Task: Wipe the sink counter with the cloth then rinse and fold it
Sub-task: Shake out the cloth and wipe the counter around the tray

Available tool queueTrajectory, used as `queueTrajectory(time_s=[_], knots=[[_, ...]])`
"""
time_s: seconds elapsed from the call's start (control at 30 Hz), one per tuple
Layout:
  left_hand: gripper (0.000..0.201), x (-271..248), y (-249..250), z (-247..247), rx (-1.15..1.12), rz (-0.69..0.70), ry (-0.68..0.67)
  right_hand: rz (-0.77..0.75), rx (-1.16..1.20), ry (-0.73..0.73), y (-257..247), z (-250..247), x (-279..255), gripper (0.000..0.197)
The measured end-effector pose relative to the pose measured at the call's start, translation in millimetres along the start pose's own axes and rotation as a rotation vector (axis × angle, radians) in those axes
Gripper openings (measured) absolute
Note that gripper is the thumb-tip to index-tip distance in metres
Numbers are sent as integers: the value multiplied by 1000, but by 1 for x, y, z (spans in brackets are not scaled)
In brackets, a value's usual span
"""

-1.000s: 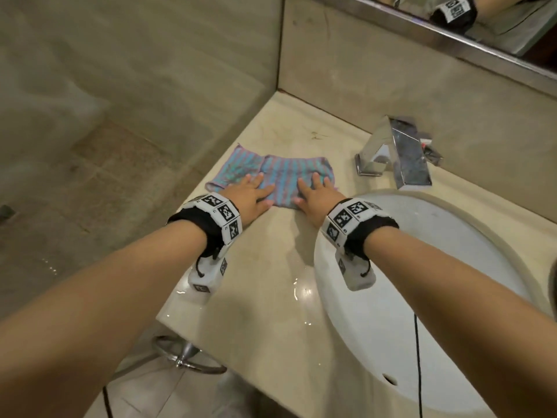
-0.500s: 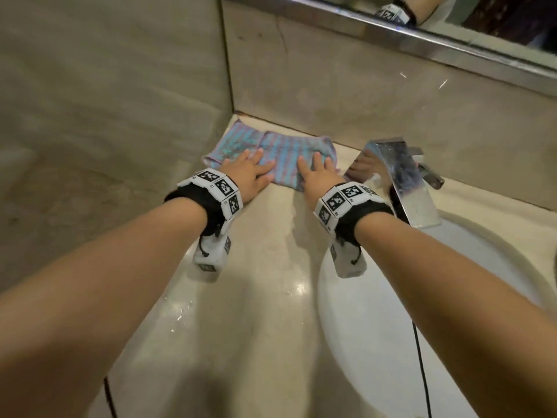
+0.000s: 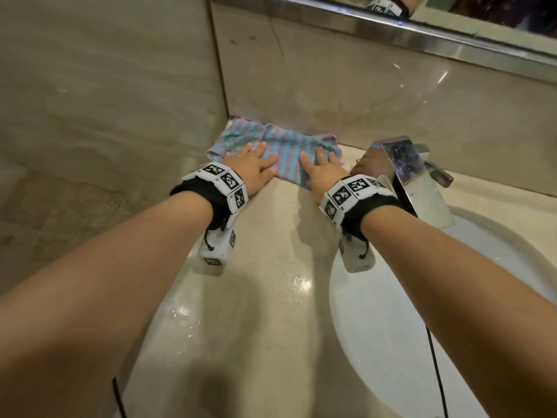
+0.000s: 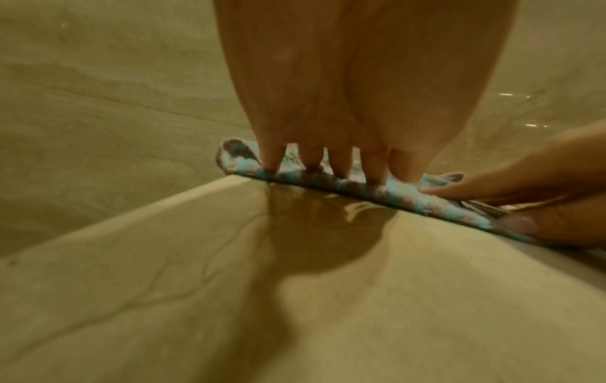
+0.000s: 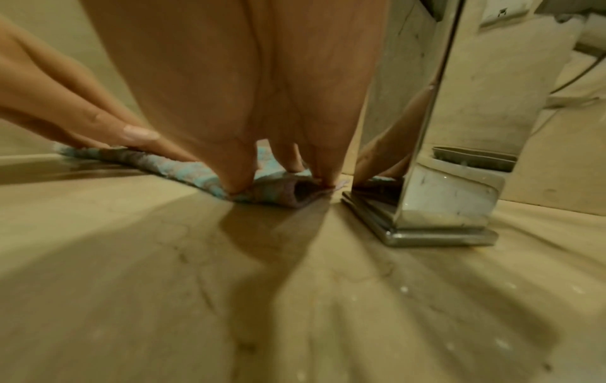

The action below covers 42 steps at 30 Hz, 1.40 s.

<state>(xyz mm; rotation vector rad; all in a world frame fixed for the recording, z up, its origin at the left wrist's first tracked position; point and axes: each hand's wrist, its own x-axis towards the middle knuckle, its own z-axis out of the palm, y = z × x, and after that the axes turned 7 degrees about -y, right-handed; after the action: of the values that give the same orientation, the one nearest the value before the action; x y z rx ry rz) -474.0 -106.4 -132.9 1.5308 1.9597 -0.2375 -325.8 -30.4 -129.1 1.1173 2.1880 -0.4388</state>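
The left hand point(image 4: 344, 77) presses straight fingers point(image 4: 272, 160) onto the cloth point(image 4: 387, 197) lying on the desk point(image 4: 229, 298); the right hand point(image 4: 541, 181) presses its right end.

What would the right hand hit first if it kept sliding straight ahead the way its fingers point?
Probably the back wall. The right hand lies flat on the cloth, whose far edge looks close to that wall. The faucet stands just to its right, seemingly off the line.

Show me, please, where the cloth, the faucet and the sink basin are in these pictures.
cloth point(image 3: 284, 147): head view, on the striped middle between the two hands.
faucet point(image 3: 405, 164): head view, on the flat top of the chrome spout.
sink basin point(image 3: 388, 321): head view, on the bare white inner wall.
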Motion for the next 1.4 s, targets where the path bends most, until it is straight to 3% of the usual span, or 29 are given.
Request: queueTrajectory(time_s=[0.37,1.0,1.4], knots=[[46,-48,-1,31,-38,-17,-23,-56,-34,-3,-8,39,-42,68],[47,-260,41,203,-242,-264,98,-354,-235,0,-41,179,-193,65],[49,-316,61,249,-303,-338,66,-411,-277,0,-45,221,-240,61]])
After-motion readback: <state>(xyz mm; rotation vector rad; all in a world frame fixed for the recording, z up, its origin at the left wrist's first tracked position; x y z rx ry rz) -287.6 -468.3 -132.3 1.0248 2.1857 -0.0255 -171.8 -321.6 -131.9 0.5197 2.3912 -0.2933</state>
